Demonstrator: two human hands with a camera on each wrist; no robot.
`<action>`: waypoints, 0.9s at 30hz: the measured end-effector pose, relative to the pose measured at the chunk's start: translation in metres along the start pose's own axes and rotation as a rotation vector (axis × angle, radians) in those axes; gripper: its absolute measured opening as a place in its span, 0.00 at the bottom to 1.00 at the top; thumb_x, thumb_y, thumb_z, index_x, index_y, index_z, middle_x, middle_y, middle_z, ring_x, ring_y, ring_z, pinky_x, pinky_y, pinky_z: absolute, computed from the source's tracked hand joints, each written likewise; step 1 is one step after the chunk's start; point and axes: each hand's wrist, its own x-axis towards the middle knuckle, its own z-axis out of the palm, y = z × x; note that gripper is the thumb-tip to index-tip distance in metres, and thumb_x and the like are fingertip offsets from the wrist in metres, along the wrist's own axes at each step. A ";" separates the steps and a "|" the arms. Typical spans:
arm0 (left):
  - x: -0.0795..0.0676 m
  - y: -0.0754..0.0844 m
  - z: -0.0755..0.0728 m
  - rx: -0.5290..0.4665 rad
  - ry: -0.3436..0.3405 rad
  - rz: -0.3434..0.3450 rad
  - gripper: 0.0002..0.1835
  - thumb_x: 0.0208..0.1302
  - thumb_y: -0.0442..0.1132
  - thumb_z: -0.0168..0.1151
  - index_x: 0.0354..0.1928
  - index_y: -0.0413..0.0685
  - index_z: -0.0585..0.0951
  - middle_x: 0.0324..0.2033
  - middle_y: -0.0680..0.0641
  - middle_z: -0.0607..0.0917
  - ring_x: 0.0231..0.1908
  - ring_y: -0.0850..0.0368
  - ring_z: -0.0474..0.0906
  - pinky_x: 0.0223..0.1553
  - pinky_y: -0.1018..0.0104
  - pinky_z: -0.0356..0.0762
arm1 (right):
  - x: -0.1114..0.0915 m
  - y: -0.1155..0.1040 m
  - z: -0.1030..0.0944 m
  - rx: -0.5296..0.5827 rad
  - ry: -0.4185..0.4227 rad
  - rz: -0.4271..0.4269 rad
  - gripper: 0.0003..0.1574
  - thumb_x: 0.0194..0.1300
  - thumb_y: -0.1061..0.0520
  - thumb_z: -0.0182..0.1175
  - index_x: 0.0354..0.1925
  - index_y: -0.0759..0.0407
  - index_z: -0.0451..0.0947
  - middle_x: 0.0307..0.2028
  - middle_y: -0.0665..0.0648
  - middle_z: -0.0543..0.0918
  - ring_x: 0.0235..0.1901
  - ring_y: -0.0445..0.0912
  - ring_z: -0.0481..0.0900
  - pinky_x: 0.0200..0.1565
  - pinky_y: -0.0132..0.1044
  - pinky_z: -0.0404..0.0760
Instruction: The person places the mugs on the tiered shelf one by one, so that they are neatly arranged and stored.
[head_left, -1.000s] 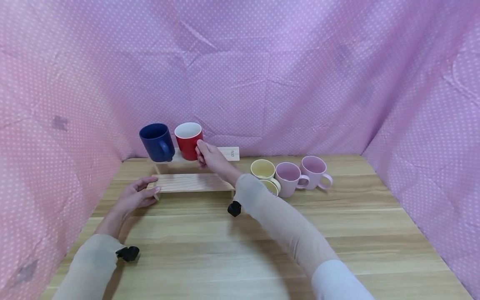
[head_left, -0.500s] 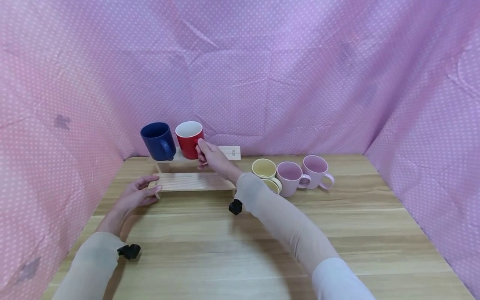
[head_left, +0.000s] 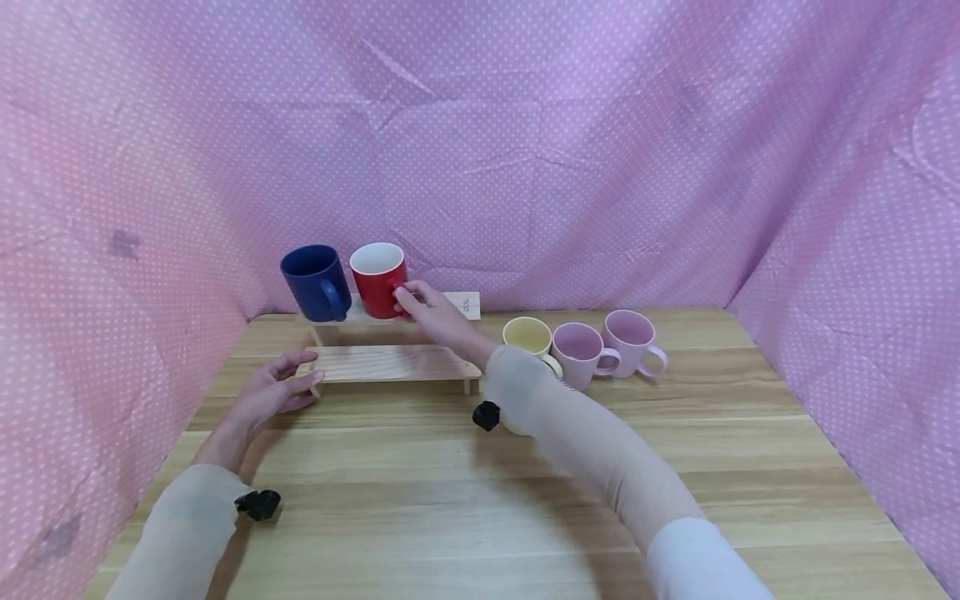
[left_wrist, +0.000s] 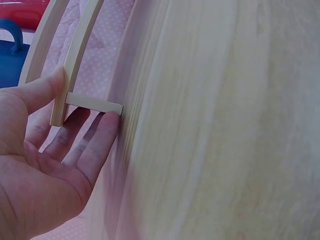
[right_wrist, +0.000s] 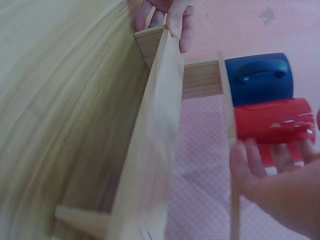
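Note:
In the head view, a two-tier wooden rack (head_left: 390, 364) stands at the back left of the table. My left hand (head_left: 268, 392) holds its lower left end; the left wrist view shows the thumb on the board and fingers at the leg (left_wrist: 95, 102). On the upper tier, a red mug (head_left: 377, 292) with a white inside stands upright beside a blue mug (head_left: 317, 287). My right hand (head_left: 435, 315) is at the red mug's handle side. The right wrist view shows its fingers (right_wrist: 255, 159) loose and spread, not wrapped around the mug; whether they touch is blurred.
Right of the rack stand a yellow mug (head_left: 527, 335) and two pink mugs (head_left: 577, 354) with handles to the right. Another yellow mug is mostly hidden by my right sleeve (head_left: 585, 450). A pink dotted cloth (head_left: 480, 150) surrounds the wooden table (head_left: 405, 500).
My right hand has loosened from the red mug's handle and shifted slightly right, its forearm now covering the front yellow mug. The left hand and the mugs stay in place.

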 end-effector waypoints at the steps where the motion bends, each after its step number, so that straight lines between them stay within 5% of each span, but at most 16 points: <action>1: 0.000 -0.001 0.000 0.000 0.005 -0.001 0.41 0.69 0.45 0.68 0.76 0.37 0.61 0.74 0.34 0.57 0.47 0.65 0.79 0.53 0.62 0.83 | -0.003 -0.001 -0.004 -0.030 0.010 -0.012 0.27 0.80 0.42 0.51 0.66 0.55 0.70 0.57 0.56 0.78 0.57 0.52 0.76 0.57 0.49 0.81; 8: -0.002 -0.004 0.000 -0.004 0.005 -0.001 0.41 0.70 0.45 0.68 0.77 0.39 0.60 0.78 0.35 0.47 0.54 0.67 0.75 0.54 0.63 0.82 | -0.041 -0.013 -0.040 -0.159 -0.005 -0.133 0.35 0.75 0.44 0.59 0.73 0.51 0.65 0.68 0.54 0.73 0.69 0.49 0.67 0.70 0.49 0.68; 15: -0.003 -0.004 -0.002 -0.005 -0.011 -0.011 0.41 0.70 0.45 0.67 0.77 0.40 0.59 0.78 0.34 0.41 0.54 0.65 0.76 0.55 0.62 0.81 | -0.105 -0.018 -0.086 -0.128 -0.065 -0.197 0.39 0.75 0.52 0.61 0.76 0.59 0.59 0.74 0.54 0.65 0.73 0.44 0.60 0.75 0.41 0.56; 23: -0.003 0.000 -0.001 -0.021 -0.018 0.004 0.40 0.70 0.44 0.67 0.77 0.39 0.59 0.77 0.32 0.49 0.47 0.66 0.81 0.54 0.61 0.82 | -0.165 0.016 -0.121 -0.151 0.045 -0.162 0.50 0.74 0.55 0.62 0.80 0.60 0.44 0.79 0.58 0.48 0.77 0.50 0.49 0.74 0.43 0.56; 27: -0.002 -0.001 0.000 -0.003 -0.021 0.000 0.41 0.70 0.44 0.67 0.77 0.39 0.58 0.77 0.33 0.49 0.55 0.58 0.78 0.55 0.61 0.81 | -0.186 0.040 -0.128 -0.134 0.049 -0.103 0.53 0.73 0.56 0.63 0.80 0.63 0.41 0.79 0.64 0.47 0.76 0.56 0.49 0.73 0.46 0.56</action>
